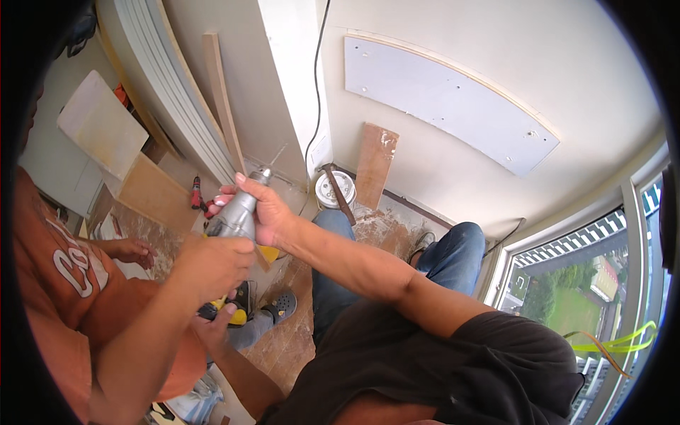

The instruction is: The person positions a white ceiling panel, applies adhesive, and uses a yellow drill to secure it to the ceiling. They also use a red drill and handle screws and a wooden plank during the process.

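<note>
A grey power drill [239, 212] with a long thin bit slants up and away in front of me. My right hand [268, 211] reaches across and wraps round the front of the drill, just behind its chuck [263, 175]. Lower down, my left hand [212, 329] is closed on a yellow and black part [237, 316], which looks like the drill's rear end. Between my hands, the hand [212, 265] of a person in an orange shirt also grips the drill and hides its middle.
A hammer [338, 195] lies across a white bucket lid [333, 190] by the wall. A wooden board [375, 164] leans there, below a mounted white panel [446, 103]. Long trim pieces [166, 85] stand at left. A window [574, 283] is on the right; a black cable [316, 92] hangs ahead.
</note>
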Tool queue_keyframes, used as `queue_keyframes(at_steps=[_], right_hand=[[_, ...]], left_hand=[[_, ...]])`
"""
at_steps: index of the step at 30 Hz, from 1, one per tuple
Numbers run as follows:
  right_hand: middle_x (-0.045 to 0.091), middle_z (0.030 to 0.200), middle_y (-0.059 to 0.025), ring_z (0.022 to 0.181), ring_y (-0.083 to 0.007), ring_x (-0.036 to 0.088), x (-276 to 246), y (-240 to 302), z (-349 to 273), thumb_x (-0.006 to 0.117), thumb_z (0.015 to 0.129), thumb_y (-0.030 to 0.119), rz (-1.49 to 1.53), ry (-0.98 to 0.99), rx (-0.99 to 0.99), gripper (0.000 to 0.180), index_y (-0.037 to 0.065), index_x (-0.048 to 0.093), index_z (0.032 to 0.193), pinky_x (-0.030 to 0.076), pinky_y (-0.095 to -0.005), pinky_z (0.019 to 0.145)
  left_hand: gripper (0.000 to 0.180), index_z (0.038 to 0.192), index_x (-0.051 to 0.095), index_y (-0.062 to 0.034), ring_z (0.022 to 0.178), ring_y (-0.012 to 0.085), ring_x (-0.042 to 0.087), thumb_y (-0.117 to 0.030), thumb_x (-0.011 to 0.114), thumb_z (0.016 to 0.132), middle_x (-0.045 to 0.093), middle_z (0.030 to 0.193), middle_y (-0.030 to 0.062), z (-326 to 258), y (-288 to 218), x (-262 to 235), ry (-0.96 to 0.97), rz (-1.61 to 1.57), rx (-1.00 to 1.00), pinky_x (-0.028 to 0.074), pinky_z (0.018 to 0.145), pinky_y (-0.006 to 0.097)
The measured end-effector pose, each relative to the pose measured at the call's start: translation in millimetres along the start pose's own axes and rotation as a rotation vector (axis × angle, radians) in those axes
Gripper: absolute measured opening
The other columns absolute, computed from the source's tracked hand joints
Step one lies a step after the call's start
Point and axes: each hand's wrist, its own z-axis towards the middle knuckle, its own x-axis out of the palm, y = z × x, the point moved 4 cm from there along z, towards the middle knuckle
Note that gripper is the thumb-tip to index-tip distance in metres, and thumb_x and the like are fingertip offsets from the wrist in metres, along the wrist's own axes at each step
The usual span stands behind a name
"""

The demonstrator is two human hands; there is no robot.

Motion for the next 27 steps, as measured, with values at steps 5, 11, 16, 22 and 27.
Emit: queue_keyframes(at_steps=[5, 11, 16, 22, 27], right_hand=[[0.074, 0.100, -0.0181, 0.104, -0.0358, 0.071, -1.1, 69.3, -39.5, 0.080, 0.088, 0.038, -0.215, 0.046, -0.066, 0.060, -0.001, 0.056, 0.127, 0.054, -0.0507, 0.099], [0.064, 0.125, -0.0310, 0.116, -0.0412, 0.066, -12.1, 155.9, -115.9, 0.075, 0.081, 0.059, -0.529, -0.018, -0.351, 0.097, -0.001, 0.040, 0.149, 0.053, -0.0519, 0.102], [0.061, 0.125, -0.0322, 0.108, -0.0415, 0.068, -40.4, 224.5, -107.5, 0.075, 0.082, 0.050, -0.512, -0.145, -0.428, 0.088, -0.002, 0.041, 0.145, 0.055, -0.0527, 0.097], [0.057, 0.130, -0.0357, 0.108, -0.0421, 0.067, -48.7, 274.8, -70.0, 0.074, 0.084, 0.049, -0.457, -0.156, -0.404, 0.085, -0.003, 0.042, 0.143, 0.054, -0.0529, 0.098], [0.057, 0.131, -0.0367, 0.106, -0.0414, 0.068, -54.1, 305.2, -56.1, 0.073, 0.086, 0.050, -0.491, -0.139, -0.416, 0.082, -0.003, 0.043, 0.142, 0.055, -0.0519, 0.096]], left_hand=[[0.064, 0.132, 0.052, 0.0065, 0.102, 0.0262, 0.068, 0.007, 0.075, 0.073, 0.067, 0.115, 0.0182, 4.3, 12.8, 88.8, 0.198, -0.329, -0.116, 0.060, 0.088, 0.040], [0.064, 0.128, 0.057, 0.0048, 0.097, 0.0181, 0.066, -0.007, 0.089, 0.074, 0.069, 0.111, 0.0118, 52.3, -7.5, 205.6, 0.417, -0.219, -0.007, 0.054, 0.087, 0.032], [0.069, 0.131, 0.053, 0.0066, 0.097, 0.0186, 0.067, -0.014, 0.090, 0.077, 0.068, 0.109, 0.0129, 104.4, 20.0, 263.6, 0.573, -0.154, 0.064, 0.054, 0.087, 0.032], [0.068, 0.132, 0.050, 0.0068, 0.095, 0.0194, 0.069, -0.008, 0.087, 0.077, 0.068, 0.107, 0.0124, 150.9, 24.0, 300.6, 0.551, -0.150, 0.027, 0.056, 0.085, 0.033], [0.068, 0.133, 0.049, 0.0073, 0.096, 0.0195, 0.070, -0.004, 0.085, 0.076, 0.068, 0.108, 0.0136, 171.2, 22.1, 323.2, 0.547, -0.190, 0.000, 0.056, 0.086, 0.033]])
